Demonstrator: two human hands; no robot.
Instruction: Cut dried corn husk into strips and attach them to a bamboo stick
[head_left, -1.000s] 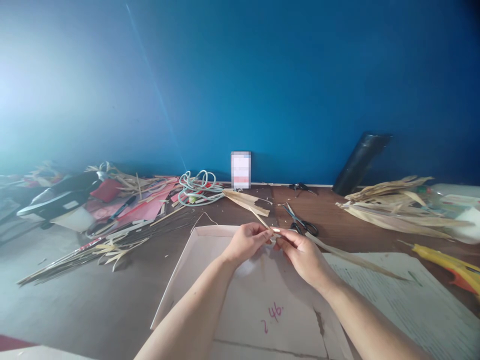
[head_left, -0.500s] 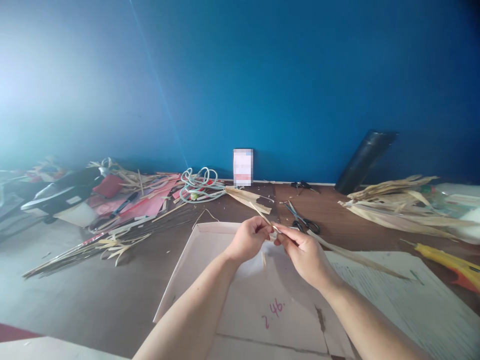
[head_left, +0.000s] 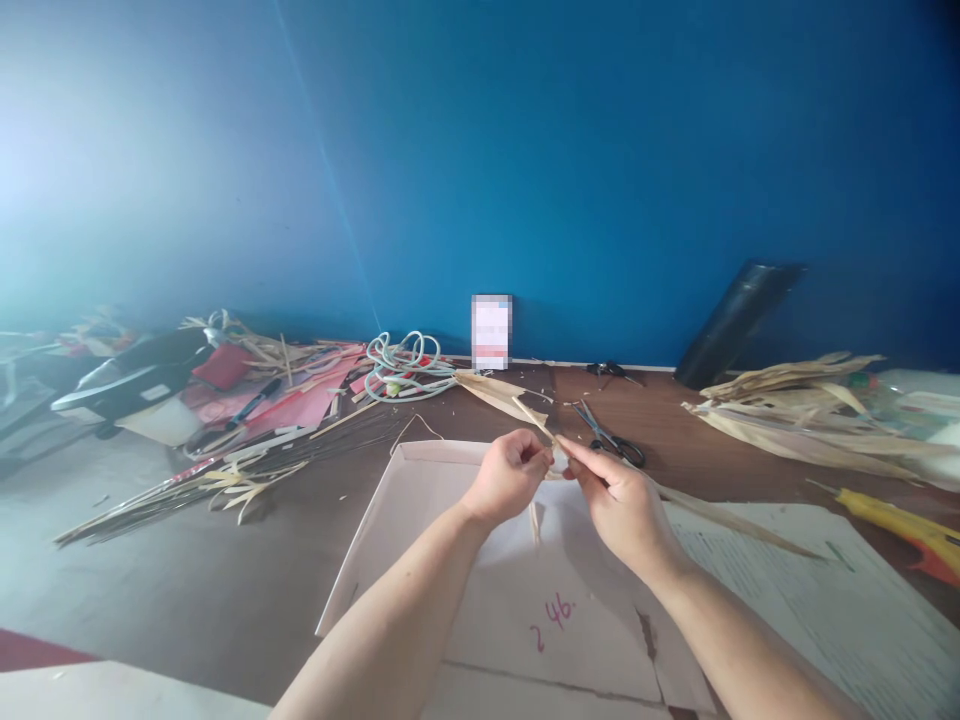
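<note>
Our left hand and right hand meet, fingertips pinched on a thin, straw-coloured stick; its long axis runs forward and leftward from the grip, toward a broad, tan dried husk. Neither hand is plainly nearer. Black-handled metal scissors lie just beyond our right fingers, a white cardboard box beneath our wrists.

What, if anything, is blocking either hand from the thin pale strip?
Nothing visible. The thin pale strip runs right to the fingertips of the left hand and right hand; the scissors lie off to its right.
</note>
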